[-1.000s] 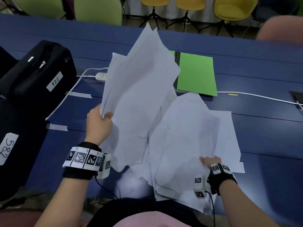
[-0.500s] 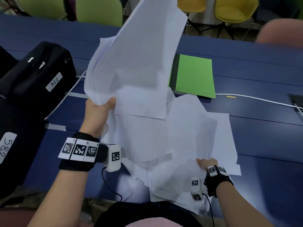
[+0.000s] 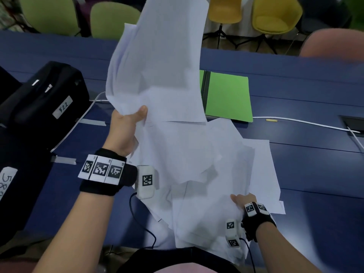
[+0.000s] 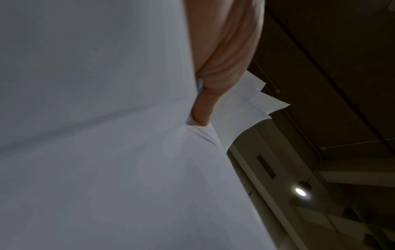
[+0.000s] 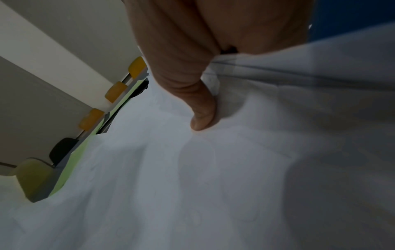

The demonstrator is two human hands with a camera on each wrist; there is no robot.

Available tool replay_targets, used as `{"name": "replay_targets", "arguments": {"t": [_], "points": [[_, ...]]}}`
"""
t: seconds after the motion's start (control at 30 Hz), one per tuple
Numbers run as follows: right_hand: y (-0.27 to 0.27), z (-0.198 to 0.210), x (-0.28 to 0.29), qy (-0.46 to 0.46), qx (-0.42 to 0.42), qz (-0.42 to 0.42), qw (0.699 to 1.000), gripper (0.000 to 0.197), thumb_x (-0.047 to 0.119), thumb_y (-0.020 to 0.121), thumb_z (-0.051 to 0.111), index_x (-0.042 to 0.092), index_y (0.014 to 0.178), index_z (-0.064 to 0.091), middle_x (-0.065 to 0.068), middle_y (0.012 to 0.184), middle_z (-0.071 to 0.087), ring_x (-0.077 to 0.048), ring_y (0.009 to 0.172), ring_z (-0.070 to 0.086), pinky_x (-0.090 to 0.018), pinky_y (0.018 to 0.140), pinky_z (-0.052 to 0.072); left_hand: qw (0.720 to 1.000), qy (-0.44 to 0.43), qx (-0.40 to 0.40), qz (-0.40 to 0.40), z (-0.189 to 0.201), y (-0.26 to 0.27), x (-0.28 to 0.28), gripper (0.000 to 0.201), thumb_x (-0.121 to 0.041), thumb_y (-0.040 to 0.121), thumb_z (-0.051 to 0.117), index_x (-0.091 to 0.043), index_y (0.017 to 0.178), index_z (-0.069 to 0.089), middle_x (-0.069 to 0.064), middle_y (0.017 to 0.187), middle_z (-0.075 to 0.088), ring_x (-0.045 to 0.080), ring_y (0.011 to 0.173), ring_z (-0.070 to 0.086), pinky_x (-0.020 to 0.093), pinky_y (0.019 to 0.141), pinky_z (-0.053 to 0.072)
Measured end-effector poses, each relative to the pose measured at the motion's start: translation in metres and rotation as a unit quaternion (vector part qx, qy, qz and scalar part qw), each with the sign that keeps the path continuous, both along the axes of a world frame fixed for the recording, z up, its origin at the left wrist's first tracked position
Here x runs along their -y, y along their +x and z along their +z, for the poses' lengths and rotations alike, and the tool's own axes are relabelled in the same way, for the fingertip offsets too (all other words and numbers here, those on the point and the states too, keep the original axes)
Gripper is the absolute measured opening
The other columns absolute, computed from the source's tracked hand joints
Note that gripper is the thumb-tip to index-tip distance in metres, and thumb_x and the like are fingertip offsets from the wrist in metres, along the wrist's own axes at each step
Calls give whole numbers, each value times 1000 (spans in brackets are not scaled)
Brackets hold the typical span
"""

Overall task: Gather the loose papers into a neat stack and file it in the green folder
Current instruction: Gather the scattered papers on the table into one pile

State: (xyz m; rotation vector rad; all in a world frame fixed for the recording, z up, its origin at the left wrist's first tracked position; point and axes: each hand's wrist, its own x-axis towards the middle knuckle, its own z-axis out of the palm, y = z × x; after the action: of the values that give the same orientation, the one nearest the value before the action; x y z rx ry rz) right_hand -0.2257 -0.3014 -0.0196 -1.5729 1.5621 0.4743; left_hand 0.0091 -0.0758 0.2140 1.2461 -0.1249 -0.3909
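Note:
My left hand [image 3: 129,123] grips a bundle of white papers [image 3: 157,66] by its lower left edge and holds it upright above the blue table [image 3: 315,164]; in the left wrist view the thumb [image 4: 200,108] presses the lifted sheets [image 4: 107,152]. More loose white papers [image 3: 216,174] lie in a messy heap near the table's front edge. My right hand [image 3: 241,200] pinches that heap at its lower right, thumb [image 5: 203,108] on top of the sheets [image 5: 213,186]. The green folder [image 3: 228,95] lies open behind the heap, partly hidden by the raised bundle.
Black cases labelled 522 [image 3: 45,99] and 582 [image 3: 11,190] stand at the left. A white cable [image 3: 305,123] runs along the table to the right, toward a floor-box hatch [image 3: 352,125]. Green and yellow chairs [image 3: 275,14] stand beyond the far edge.
My left hand has lifted its bundle of papers higher and more upright, so it now covers part of the folder. My right hand has stayed on the heap.

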Motion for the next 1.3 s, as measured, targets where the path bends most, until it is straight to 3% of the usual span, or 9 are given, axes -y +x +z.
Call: {"name": "replay_targets", "arguments": {"t": [0.2, 0.33, 0.47, 0.67, 0.87, 0.93, 1.07, 1.17, 1.3], "points": [[2, 13, -1, -12, 33, -14, 999, 44, 30, 100, 37, 2, 134, 44, -15, 139, 48, -27, 127, 48, -24, 99, 39, 999, -33, -4, 4, 8, 5, 7, 39, -2, 89, 59, -8, 127, 56, 6, 123, 66, 20, 112, 65, 34, 92, 55], [-1, 9, 0, -4, 10, 31, 999, 49, 27, 90, 59, -4, 128, 52, -19, 133, 55, -32, 122, 53, -25, 84, 40, 1000, 3, -30, 5, -15, 9, 13, 37, 2, 90, 57, -8, 125, 57, 5, 119, 67, 18, 104, 67, 31, 88, 56], [0, 7, 6, 22, 9, -29, 999, 54, 21, 90, 60, -12, 130, 44, -24, 135, 51, -36, 123, 50, -34, 98, 41, 990, 104, -85, 39, -78, 10, 9, 32, 7, 89, 56, -9, 117, 57, 2, 103, 67, 21, 93, 65, 36, 84, 53], [-1, 12, 5, 49, 56, -87, 993, 62, 23, 91, 59, -11, 137, 35, -24, 141, 44, -36, 123, 49, -36, 97, 40, 918, 342, -185, -71, -190, -9, -23, 44, 0, 85, 65, 5, 126, 50, 10, 123, 59, 27, 108, 58, 34, 96, 44], [-4, 3, 18, 106, 187, -241, 947, 38, 38, 96, 42, 17, 126, 55, -14, 98, 57, -23, 72, 44, -23, 69, 43, 874, 436, -195, -87, -222, -25, -33, 59, -11, 75, 78, 7, 125, 52, 16, 121, 61, 33, 114, 59, 36, 96, 47], [-7, -5, 26, 120, 272, -314, 902, 39, 62, 83, 49, 31, 102, 65, -7, 102, 63, -23, 77, 51, -31, 82, 50, 868, 455, -183, -77, -218, -26, -30, 50, -6, 80, 73, 8, 122, 51, 13, 110, 59, 33, 114, 57, 35, 92, 45], [-16, -35, 49, 129, 281, -359, 881, 101, 88, 44, 60, 26, 123, 62, 1, 119, 65, -21, 114, 58, -38, 102, 40, 867, 454, -179, -101, -221, -22, -26, 46, -5, 78, 74, 9, 117, 53, 19, 115, 63, 32, 104, 61, 34, 83, 49], [-5, -8, 35, 120, 229, -297, 919, 91, 56, 65, 76, 12, 138, 46, -12, 134, 54, -30, 122, 52, -43, 106, 36, 868, 451, -167, -122, -228, -23, -15, 54, -11, 76, 77, 7, 119, 52, 21, 118, 62, 32, 103, 60, 35, 80, 51], [2, 15, 18, 45, 124, -157, 979, 49, -2, 81, 61, -8, 128, 48, -11, 84, 53, -24, 71, 52, -32, 71, 45, 865, 465, -130, -135, -231, -41, 8, 66, -24, 75, 79, 1, 128, 48, 15, 126, 58, 33, 116, 56, 38, 96, 49]]}}
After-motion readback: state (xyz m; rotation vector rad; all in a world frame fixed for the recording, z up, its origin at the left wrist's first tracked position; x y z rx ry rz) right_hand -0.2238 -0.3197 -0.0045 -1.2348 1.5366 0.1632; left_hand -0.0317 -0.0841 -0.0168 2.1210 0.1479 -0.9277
